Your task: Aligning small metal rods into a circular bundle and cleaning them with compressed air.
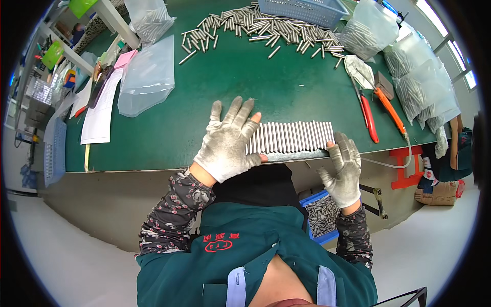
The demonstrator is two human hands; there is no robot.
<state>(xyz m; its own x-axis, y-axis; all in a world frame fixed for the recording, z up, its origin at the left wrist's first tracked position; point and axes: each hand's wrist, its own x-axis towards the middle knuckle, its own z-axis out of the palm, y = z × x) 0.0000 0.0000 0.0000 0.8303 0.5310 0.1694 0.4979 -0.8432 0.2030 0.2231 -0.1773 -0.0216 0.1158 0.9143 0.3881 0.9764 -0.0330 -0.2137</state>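
Note:
A row of metal pins lies side by side along the near edge of the green table. A grey metal strip runs along their near ends. My left hand, in a worn white glove with some bare fingertips, lies flat with fingers spread over the left end of the row. Part of that end is hidden under it. At the row's right end is my right hand, gloved the same way. Its fingers are stretched and its thumb stands apart, with a fingertip close to or touching the last pin.
Loose pins lie heaped at the back beside a blue basket. Red-handled pliers, an orange-handled corded tool and filled bags are at right. An empty plastic bag lies left. A blue bin of pins stands below.

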